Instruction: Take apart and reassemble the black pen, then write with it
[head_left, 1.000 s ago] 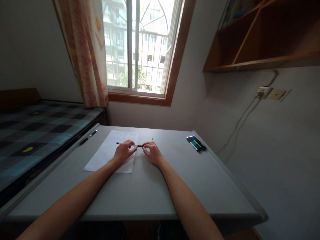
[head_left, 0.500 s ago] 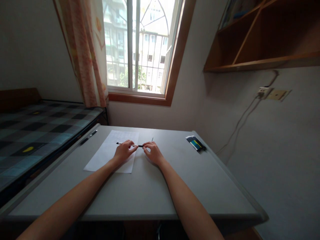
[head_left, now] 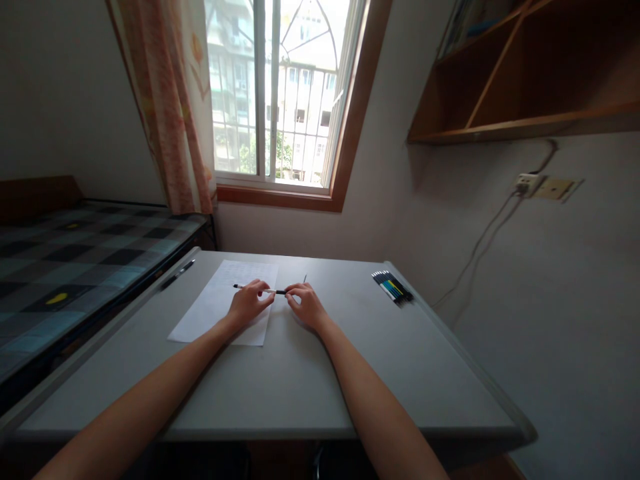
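A slim white pen with black ends [head_left: 281, 292] lies level between my two hands, just over the desk. My left hand [head_left: 249, 301] pinches its white barrel, and the far black end pokes out to the left of the fingers. My right hand [head_left: 306, 305] has its thumb and fingertips closed on the black end at the right. Beneath my left hand is a white sheet of paper [head_left: 210, 313] with faint writing near its top. A thin dark stick-like piece [head_left: 305, 277] shows just behind my right hand; its lower part is hidden.
On the grey desk [head_left: 300, 393], a row of several pens [head_left: 393, 288] lies at the right edge. A dark pen [head_left: 179, 274] rests along the left edge. A bed [head_left: 90, 247] stands left, a window [head_left: 280, 100] ahead, and a wooden shelf [head_left: 500, 127] hangs upper right.
Hardly anything differs. The pen and the fingers of my left hand have shifted very slightly; both hands keep their hold on it.
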`<state>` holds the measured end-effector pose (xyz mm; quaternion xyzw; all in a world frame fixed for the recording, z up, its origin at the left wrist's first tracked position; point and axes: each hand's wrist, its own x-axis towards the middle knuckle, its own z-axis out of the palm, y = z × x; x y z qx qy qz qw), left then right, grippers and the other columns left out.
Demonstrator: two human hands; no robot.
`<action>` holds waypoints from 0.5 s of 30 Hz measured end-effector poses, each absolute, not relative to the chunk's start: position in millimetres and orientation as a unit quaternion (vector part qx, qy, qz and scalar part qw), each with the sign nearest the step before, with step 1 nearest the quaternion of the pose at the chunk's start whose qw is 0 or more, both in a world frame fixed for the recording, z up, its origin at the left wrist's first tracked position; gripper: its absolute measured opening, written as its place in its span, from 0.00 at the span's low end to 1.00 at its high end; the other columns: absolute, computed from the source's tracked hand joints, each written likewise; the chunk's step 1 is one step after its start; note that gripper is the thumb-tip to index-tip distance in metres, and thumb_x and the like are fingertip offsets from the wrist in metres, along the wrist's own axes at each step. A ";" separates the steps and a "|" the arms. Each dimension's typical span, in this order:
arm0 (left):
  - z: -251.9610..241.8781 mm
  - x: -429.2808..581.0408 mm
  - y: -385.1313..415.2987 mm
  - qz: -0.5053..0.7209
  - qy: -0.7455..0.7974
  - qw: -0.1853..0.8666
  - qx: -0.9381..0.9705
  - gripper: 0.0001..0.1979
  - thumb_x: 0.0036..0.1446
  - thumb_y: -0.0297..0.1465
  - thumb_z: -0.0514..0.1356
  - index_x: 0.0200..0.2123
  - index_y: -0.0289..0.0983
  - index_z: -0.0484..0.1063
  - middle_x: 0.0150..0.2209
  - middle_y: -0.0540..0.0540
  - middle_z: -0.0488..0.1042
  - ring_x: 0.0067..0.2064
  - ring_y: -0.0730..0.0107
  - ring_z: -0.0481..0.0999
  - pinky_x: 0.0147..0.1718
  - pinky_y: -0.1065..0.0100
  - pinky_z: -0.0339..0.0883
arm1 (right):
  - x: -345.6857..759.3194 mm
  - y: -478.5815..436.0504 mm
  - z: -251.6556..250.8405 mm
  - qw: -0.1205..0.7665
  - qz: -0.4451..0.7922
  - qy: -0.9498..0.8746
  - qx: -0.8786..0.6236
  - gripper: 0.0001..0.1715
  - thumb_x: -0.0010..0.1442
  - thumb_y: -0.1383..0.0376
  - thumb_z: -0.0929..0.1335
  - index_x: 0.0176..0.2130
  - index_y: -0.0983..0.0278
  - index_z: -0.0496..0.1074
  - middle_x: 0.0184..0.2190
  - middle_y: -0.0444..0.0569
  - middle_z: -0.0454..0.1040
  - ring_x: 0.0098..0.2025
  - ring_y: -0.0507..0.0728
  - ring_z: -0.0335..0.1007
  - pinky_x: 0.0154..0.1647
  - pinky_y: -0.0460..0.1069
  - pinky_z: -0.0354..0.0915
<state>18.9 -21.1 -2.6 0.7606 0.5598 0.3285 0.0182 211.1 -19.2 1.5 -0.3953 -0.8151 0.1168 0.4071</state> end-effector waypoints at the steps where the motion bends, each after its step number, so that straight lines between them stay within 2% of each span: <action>1: -2.9 19.0 -20.9 0.329 0.559 0.018 0.761 0.14 0.53 0.42 0.54 0.31 0.39 0.71 0.29 0.50 0.69 0.27 0.73 0.67 0.26 0.72 0.56 | 211.1 -19.2 1.5 0.407 0.118 -0.815 -0.395 0.09 0.56 0.68 0.64 0.29 0.62 0.74 0.36 0.47 0.75 0.41 0.54 0.64 0.47 0.51 0.59; 15: 0.9 21.2 -22.6 0.338 0.563 0.023 0.754 0.15 0.52 0.44 0.54 0.29 0.39 0.70 0.29 0.50 0.70 0.28 0.72 0.69 0.26 0.72 0.56 | 211.2 -17.9 0.5 0.411 0.117 -0.812 -0.397 0.09 0.56 0.68 0.64 0.28 0.62 0.74 0.36 0.47 0.75 0.41 0.54 0.64 0.47 0.51 0.59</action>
